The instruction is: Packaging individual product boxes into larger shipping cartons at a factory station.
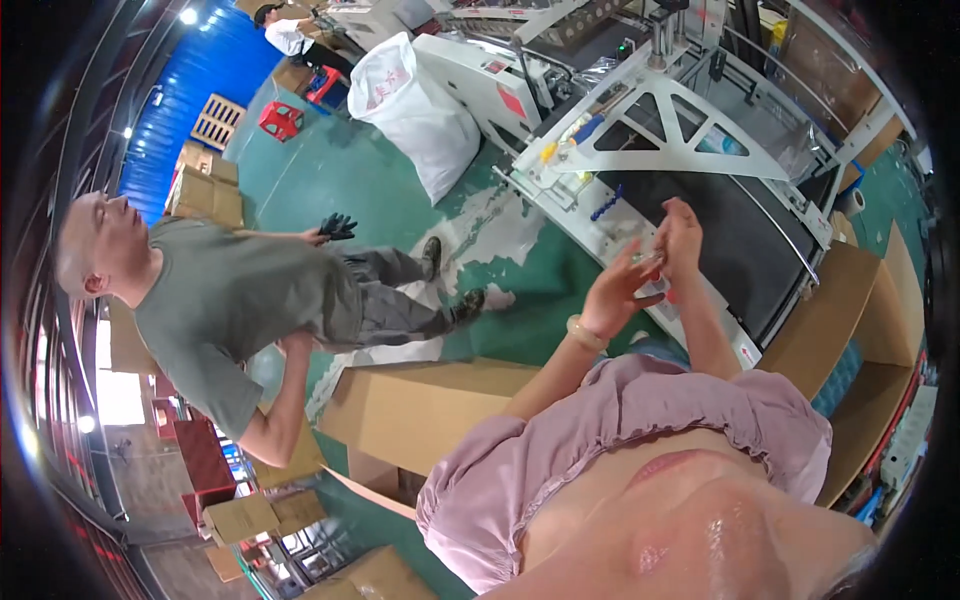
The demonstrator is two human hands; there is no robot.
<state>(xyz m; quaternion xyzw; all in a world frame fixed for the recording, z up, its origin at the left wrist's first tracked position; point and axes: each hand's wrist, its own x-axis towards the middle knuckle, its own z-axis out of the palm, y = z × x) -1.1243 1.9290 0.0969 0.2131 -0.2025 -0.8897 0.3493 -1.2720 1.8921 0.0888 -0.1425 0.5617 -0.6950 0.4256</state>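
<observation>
Evidently both hands meet over the near edge of the black conveyor belt (735,250), the left hand (618,290) and right hand (680,235) pinching a small clear packet (648,262) between them, best held steady there with fingertips only.

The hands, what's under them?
Under the left hand and right hand lie a white machine frame and a black conveyor belt. The hands cover whatever is between them.
</observation>
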